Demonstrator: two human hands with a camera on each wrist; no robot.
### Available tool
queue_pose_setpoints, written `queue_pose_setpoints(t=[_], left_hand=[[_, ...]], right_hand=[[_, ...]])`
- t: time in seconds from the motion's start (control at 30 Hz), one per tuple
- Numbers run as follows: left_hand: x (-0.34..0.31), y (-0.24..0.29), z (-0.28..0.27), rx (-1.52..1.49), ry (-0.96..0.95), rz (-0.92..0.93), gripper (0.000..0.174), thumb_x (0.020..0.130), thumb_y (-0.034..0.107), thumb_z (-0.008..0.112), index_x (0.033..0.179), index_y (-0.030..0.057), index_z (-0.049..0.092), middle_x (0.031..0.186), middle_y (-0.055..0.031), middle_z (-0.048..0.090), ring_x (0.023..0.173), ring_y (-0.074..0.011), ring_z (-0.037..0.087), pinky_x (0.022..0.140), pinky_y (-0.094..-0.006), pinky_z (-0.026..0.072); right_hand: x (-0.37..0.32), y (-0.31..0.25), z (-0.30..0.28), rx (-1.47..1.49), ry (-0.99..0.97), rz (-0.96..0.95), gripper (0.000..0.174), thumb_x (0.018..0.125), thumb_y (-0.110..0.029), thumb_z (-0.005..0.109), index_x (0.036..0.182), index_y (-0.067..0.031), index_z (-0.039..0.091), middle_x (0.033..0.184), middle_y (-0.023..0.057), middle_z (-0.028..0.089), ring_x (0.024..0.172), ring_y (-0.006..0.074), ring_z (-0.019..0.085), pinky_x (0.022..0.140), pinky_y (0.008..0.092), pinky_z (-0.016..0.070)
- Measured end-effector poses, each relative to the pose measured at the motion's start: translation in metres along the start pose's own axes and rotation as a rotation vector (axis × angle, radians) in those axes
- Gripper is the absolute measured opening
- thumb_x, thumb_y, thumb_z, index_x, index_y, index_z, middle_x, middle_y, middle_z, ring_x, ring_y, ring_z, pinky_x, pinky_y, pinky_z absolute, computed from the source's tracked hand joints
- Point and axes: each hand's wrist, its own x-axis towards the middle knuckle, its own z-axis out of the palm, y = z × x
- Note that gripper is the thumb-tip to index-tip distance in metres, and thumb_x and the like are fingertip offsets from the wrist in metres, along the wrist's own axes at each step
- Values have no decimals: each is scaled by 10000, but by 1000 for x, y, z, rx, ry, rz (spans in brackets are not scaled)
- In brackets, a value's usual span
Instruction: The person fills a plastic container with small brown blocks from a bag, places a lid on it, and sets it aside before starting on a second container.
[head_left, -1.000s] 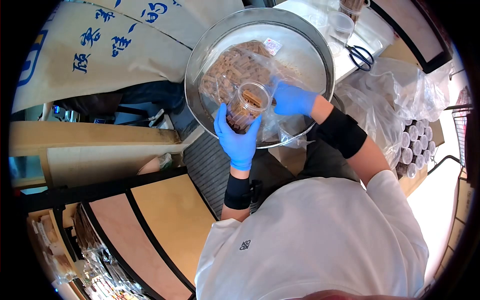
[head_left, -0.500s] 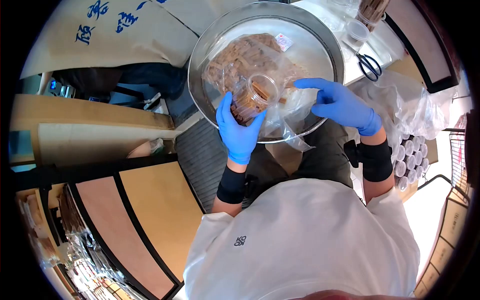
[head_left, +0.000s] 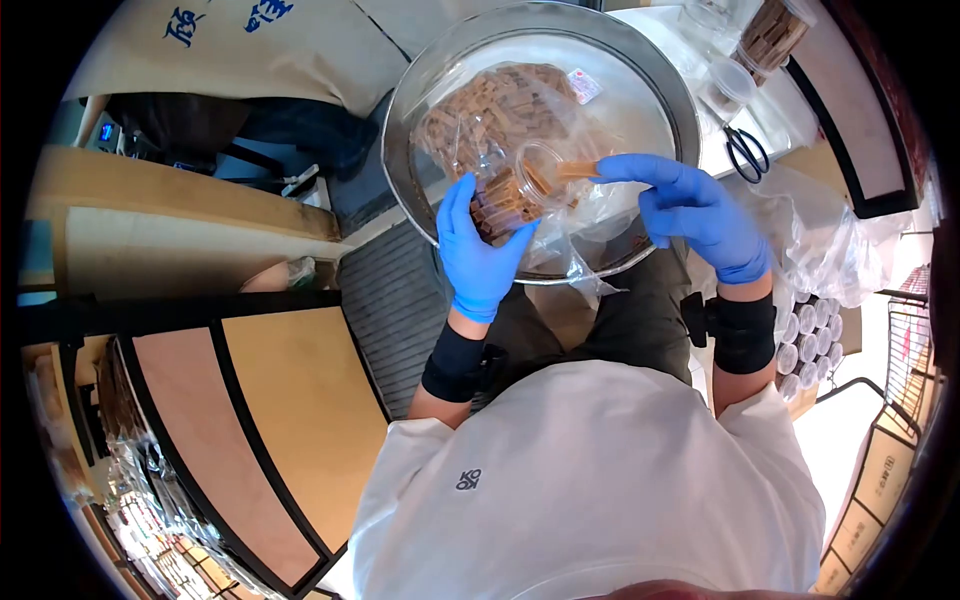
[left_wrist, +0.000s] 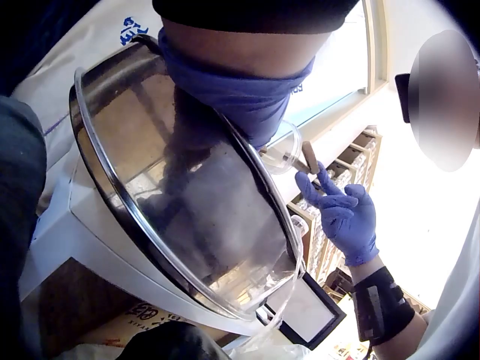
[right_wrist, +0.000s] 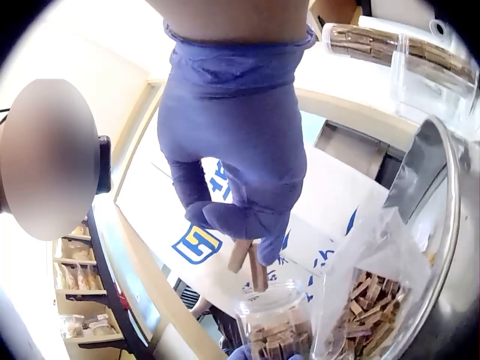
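My left hand (head_left: 478, 262), in a blue glove, grips a clear plastic jar (head_left: 496, 208) tilted toward the right, its mouth uncovered. Inside the jar are brown, flat stick-like pieces. Two similar brown sticks (right_wrist: 259, 271) are pinched in the fingertips of my gloved right hand (head_left: 705, 215), right at the jar's mouth. Beneath the jar, a clear plastic bag (head_left: 590, 225) of brown pieces (head_left: 500, 112) lies in a big round metal pan (head_left: 396, 150).
Beyond the pan on the right, a white table holds black-handled scissors (head_left: 745, 155), a small clear tub (head_left: 728, 88) and a filled jar (head_left: 774, 38). Several lidded jars (head_left: 808, 340) stand lower right beside crumpled plastic sheeting (head_left: 820, 235). A white label (head_left: 584, 86) lies in the pan.
From over the bag beside the jar, my right hand has drawn back to the right and now holds sticks at the jar's mouth. My left hand keeps its grip on the jar.
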Motion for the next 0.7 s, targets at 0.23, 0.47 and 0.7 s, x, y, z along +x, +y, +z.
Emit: queue_pose_setpoints(t=[0.23, 0.47, 0.7], left_hand=[[-2, -6, 2, -33, -7, -22, 915, 641, 263, 927, 1399, 29, 471, 1261, -160, 544, 1131, -316, 572, 956, -395, 498], [-2, -5, 0, -50, 3, -32, 924, 633, 270, 922, 1401, 29, 468, 1275, -172, 549, 1150, -332, 566, 964, -406, 495], [0, -3, -3, -11, -29, -3, 919, 623, 222, 923, 1400, 39, 467, 1287, -174, 539, 1155, -337, 571, 980, -413, 492]], right_hand=[[24, 18, 11, -28, 7, -11, 622, 760, 8, 534, 1376, -63, 578, 810, -23, 618, 630, 45, 459, 640, 205, 418], [33, 33, 22, 94, 15, -41, 641, 756, 9, 542, 1393, -58, 544, 1314, 2, 620, 646, 52, 503, 632, 210, 461], [31, 35, 31, 90, 76, -21, 585, 790, 11, 552, 1370, -59, 556, 1223, 11, 640, 635, 61, 508, 620, 214, 459]])
